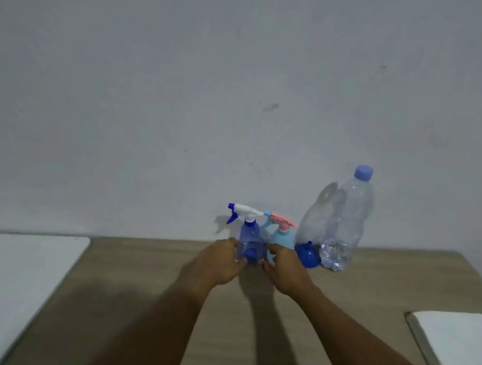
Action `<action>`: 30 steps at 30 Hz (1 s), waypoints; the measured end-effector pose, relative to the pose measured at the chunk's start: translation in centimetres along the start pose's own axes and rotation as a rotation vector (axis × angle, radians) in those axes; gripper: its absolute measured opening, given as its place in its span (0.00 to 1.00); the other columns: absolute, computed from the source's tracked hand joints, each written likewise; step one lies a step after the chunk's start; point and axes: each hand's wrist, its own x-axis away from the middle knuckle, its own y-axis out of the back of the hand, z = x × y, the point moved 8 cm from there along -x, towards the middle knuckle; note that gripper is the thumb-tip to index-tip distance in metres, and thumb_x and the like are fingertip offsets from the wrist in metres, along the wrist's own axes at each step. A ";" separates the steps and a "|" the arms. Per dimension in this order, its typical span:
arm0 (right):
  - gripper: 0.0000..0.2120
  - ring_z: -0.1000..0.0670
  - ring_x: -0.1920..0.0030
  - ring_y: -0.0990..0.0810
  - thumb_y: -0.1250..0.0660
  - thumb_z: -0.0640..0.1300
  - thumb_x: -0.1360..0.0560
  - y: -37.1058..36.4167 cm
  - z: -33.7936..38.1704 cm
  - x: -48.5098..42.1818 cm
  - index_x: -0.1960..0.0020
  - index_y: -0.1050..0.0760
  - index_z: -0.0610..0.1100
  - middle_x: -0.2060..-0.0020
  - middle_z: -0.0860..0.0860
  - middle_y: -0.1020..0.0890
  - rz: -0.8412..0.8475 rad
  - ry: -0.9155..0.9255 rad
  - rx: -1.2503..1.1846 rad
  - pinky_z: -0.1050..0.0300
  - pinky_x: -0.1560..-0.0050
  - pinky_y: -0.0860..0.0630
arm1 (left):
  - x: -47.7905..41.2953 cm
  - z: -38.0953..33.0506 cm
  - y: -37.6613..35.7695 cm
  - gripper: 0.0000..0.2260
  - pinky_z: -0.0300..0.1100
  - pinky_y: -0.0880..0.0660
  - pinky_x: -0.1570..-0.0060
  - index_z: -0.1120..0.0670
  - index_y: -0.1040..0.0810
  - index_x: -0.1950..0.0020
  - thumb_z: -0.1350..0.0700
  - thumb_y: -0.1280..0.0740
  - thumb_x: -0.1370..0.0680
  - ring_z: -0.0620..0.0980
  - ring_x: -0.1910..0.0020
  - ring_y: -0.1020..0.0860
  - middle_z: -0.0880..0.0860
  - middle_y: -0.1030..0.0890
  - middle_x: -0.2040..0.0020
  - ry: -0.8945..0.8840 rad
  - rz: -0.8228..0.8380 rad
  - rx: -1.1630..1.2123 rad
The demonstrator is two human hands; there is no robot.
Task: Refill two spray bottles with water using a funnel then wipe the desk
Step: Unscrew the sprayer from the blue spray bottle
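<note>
The clear blue spray bottle (251, 244) stood upright on the wooden desk (144, 285) near the wall, cupped between both hands: the left hand (220, 263) pressed its left side, while the right hand (284, 266) curled beside its right side, contact unclear. Just behind stood a light blue spray bottle (281, 236) with a pink trigger, then a blue funnel (308, 255) and a large capped water bottle (345, 221).
</note>
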 end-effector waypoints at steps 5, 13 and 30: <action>0.17 0.43 0.39 0.22 0.37 0.42 0.19 -1.7 -2.3 -3.0 0.30 0.29 0.41 0.40 0.44 0.20 -0.011 -0.073 -0.097 0.55 0.41 0.27 | -3.3 0.5 -3.0 0.16 0.47 0.22 0.46 0.40 0.32 0.35 0.44 0.36 0.23 0.47 0.47 0.20 0.47 0.20 0.41 -0.027 -0.020 0.147; 0.18 0.42 0.39 0.22 0.39 0.40 0.19 -4.0 -3.7 -5.2 0.30 0.30 0.42 0.39 0.43 0.21 -0.066 -0.064 -0.199 0.55 0.42 0.27 | -5.6 1.2 -4.7 0.27 0.52 0.22 0.42 0.39 0.43 0.25 0.47 0.36 0.22 0.49 0.43 0.20 0.48 0.21 0.37 -0.019 -0.053 0.273; 0.14 0.65 0.49 0.20 0.38 0.33 0.20 -3.7 -3.0 6.0 0.40 0.26 0.48 0.50 0.58 0.19 -0.191 0.004 -0.468 0.74 0.51 0.27 | 5.9 -0.2 -4.9 0.18 0.22 0.36 0.57 0.51 0.27 0.30 0.51 0.33 0.20 0.47 0.45 0.20 0.48 0.18 0.41 0.031 -0.181 0.433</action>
